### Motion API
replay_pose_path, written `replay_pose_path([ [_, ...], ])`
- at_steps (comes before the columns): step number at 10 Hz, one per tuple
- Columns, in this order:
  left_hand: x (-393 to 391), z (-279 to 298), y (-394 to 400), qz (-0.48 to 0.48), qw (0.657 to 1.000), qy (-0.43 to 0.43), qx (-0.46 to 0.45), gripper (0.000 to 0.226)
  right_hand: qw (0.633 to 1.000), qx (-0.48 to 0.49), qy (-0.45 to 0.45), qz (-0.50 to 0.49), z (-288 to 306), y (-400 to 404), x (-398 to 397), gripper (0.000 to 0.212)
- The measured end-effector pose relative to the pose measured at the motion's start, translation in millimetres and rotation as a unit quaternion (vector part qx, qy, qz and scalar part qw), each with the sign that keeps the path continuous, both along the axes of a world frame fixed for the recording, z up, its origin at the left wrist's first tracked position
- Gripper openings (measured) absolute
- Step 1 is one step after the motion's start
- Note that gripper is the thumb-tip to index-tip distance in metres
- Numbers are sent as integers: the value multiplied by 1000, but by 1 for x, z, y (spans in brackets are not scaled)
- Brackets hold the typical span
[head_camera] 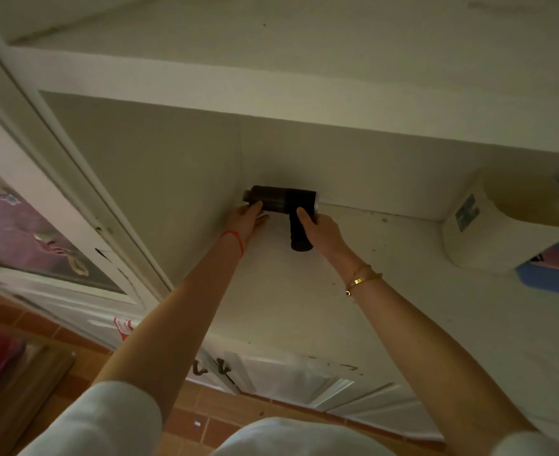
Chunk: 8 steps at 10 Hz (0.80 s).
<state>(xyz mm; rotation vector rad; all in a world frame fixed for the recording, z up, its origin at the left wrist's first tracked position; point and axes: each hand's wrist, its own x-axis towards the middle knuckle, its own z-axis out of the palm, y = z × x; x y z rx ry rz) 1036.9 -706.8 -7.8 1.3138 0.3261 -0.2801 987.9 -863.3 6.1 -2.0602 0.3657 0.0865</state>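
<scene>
At the shelf's back-left corner, both hands hold a black handheld device (pixel 281 199).

Toward the right edge of the white shelf (pixel 386 274) lies a pale plastic jug (pixel 501 225) with a yellowish tint showing through its wall; what it holds cannot be told. Both bare arms reach up and forward, nearly straight, and converge on the corner. The left hand (pixel 246 222) pinches the device's narrow front end between thumb and curled fingers. The right hand (pixel 320 232) is wrapped round the ribbed handle (pixel 299 238), with the thumb laid along it. The device's barrel lies sideways against the back wall.
</scene>
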Motion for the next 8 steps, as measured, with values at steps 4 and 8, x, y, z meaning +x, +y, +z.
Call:
replay_pose_path([
  [4, 30, -13, 7, -26, 994, -11, 103, 38, 992, -121, -20, -3, -23, 17, 30, 54],
  [8, 27, -23, 14, -29, 974, -66, 215, 14, 975, -222, -10, 8, -22, 16, 31, 58],
])
